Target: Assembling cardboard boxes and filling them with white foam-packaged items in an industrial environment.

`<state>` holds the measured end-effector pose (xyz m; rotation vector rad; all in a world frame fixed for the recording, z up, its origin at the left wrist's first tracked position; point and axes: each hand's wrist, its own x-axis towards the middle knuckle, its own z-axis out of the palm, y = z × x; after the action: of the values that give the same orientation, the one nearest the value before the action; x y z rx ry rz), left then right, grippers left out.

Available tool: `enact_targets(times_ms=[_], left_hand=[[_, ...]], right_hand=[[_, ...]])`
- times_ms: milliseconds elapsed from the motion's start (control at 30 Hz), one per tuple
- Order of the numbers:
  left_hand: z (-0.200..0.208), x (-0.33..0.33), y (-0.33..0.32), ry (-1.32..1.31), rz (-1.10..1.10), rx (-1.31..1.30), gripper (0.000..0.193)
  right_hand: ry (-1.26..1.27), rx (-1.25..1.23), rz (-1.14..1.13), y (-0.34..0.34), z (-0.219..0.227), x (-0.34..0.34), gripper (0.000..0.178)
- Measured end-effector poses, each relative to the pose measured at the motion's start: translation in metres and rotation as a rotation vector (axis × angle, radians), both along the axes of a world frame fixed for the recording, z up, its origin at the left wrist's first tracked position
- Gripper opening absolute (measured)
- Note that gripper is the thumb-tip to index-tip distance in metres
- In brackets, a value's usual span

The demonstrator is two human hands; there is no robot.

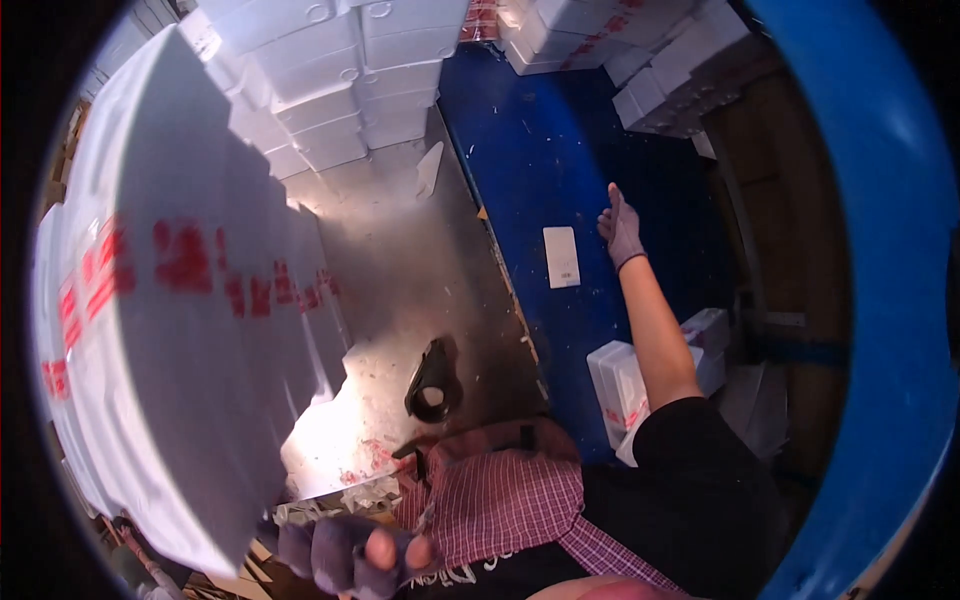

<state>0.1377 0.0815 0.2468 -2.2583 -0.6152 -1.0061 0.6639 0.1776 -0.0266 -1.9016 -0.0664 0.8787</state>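
My right hand (623, 230), in a grey glove with bare fingertips, reaches out over the blue surface (520, 150). One finger points forward, the others are loosely bent, and nothing shows in them. Just left of it lies a white rectangular card (562, 257). My left hand (350, 557), gloved alike, is at the lower edge with its fingers curled. Whatever it may hold is hidden. It is close to the bottom corner of a tall white foam block or stack (190, 330) with red print, which fills the left side.
A dark tape dispenser (433, 388) lies on the metal tabletop (380, 260), with a white scrap (429, 170) farther back. White foam boxes (310, 80) are stacked behind, with more boxes (660, 90) at the far right. Small boxes (617, 380) sit under my right forearm. A blue beam (900, 250) curves along the right.
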Motion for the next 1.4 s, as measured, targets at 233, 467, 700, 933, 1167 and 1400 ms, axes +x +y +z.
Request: enact_targets(times_ms=[233, 467, 700, 933, 1167, 1400], left_hand=[[-0.101, -0.046, 0.032, -0.214, 0.164, -0.605, 0.049], [-0.145, 0.096, 0.066, -0.509, 0.266, -1.253, 0.05], [-0.162, 0.151, 0.08, -0.43, 0.461, -1.481, 0.041], [-0.173, 0.16, 0.092, -0.404, 0.384, -1.569, 0.04], [-0.172, 0.146, 0.088, -0.445, 0.513, -1.516, 0.037], [-0.169, 0.142, 0.081, -0.466, 0.388, -1.501, 0.037]], right_hand=[[-0.919, -0.169, 0.537, 0.133, -0.034, 0.087, 0.072], [-2.001, -1.316, 1.505, 0.222, -0.048, 0.232, 0.063], [-2.093, -1.633, 1.873, 0.272, -0.048, 0.313, 0.055], [-2.065, -1.736, 1.907, 0.283, -0.083, 0.328, 0.056], [-2.114, -1.595, 1.895, 0.253, -0.086, 0.282, 0.052], [-2.03, -1.745, 1.993, 0.216, -0.077, 0.258, 0.064]])
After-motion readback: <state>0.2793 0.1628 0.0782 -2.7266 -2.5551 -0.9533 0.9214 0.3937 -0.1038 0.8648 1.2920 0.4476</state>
